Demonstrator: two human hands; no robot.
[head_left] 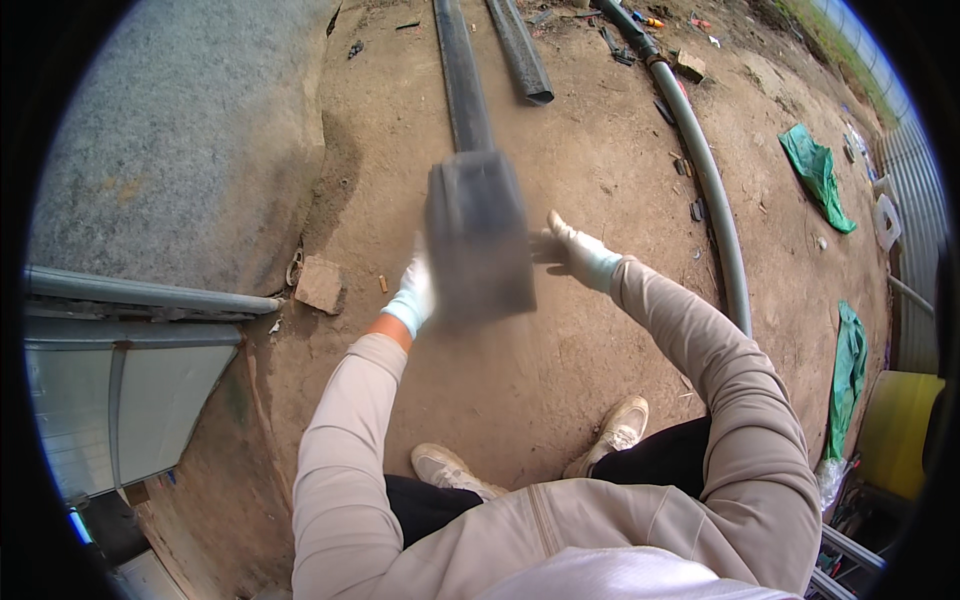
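Note:
A dark grey box-shaped piece (482, 235), smeared by motion, is between my hands in front of me. Its far end lines up with a long dark grey strip (460, 75) on the ground; I cannot tell whether the two are joined. My left hand (416, 283), in a white glove with a pale blue cuff, grips the piece's left edge, its fingertips hidden behind it. On the other side, my gloved right hand (582, 254) has its thumb raised and fingers stretched to the right edge. Those fingertips are blurred, and contact is hard to make out.
Another dark channel (522, 50) lies beyond on the dirt ground. A long grey pipe (705, 170) curves along the right. Green sheeting (815, 175) lies farther right, near a corrugated wall (915, 190). On the left are a concrete slab (190, 130), a brick (320, 284) and a white panel (170, 400).

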